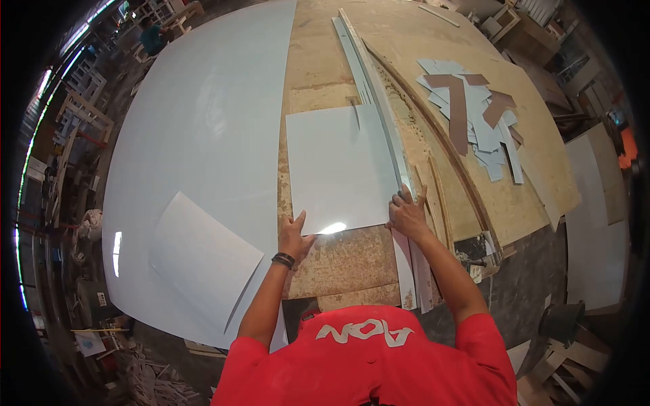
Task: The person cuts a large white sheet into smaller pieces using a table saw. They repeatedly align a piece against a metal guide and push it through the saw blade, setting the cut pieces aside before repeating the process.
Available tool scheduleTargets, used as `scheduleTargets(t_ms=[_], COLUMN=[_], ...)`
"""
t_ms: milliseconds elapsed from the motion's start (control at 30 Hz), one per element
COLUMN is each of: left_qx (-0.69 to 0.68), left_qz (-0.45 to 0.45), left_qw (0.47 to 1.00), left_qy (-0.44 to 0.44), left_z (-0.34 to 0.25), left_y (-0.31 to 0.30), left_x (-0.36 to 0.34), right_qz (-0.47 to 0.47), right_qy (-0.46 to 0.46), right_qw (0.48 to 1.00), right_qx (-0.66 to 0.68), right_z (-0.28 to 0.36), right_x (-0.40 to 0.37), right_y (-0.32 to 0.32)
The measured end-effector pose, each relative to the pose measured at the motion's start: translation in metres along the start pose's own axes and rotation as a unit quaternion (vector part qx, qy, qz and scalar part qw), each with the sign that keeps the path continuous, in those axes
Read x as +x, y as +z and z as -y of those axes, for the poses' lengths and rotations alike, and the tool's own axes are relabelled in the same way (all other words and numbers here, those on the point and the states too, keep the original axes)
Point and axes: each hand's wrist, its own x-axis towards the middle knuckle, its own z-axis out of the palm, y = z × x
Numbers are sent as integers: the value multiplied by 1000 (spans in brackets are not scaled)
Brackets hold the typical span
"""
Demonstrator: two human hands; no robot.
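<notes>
A square white glossy sheet [338, 162] lies flat on the worn wooden table in front of me. My left hand [294, 238] holds its near left corner, thumb and fingers at the edge. My right hand [409, 215] grips the near right corner, its fingertips touching the long metal straightedge [379, 95] along the sheet's right side. Under my right forearm, narrow white strips [404, 271] stick out toward me. A thin dark tool [355, 114] rests at the sheet's far edge.
Left of me lies a large white panel [196, 128] with a loose curled sheet [206, 254] on it. Offcuts [474, 115] in white and brown are heaped at the right. Wooden strips [433, 135] run beside the straightedge. Another person [152, 37] sits far left.
</notes>
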Motion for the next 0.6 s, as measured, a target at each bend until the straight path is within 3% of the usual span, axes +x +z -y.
scheduleTargets(t_ms=[167,233,367,433,600], left_qx=[13,3,24,12,18], left_qz=[-10,-10,-5,-3,9], left_qw=[1000,1000,1000,1000,1000], left_qy=[8,6,0,-2,-17], left_z=[5,9,15,15,7], left_y=[-4,-4,-1,-1,-6], left_x=[38,56,76,77,76], right_qz=[6,69,80,2,-18], right_qy=[10,46,55,12,-18], right_qw=[1000,997,995,1000,998], right_qx=[6,-9,-13,-8,-50], right_z=[-10,-11,-17,-22,-39], right_x=[37,53,69,66,62], right_y=[-7,-17,-17,-10,9])
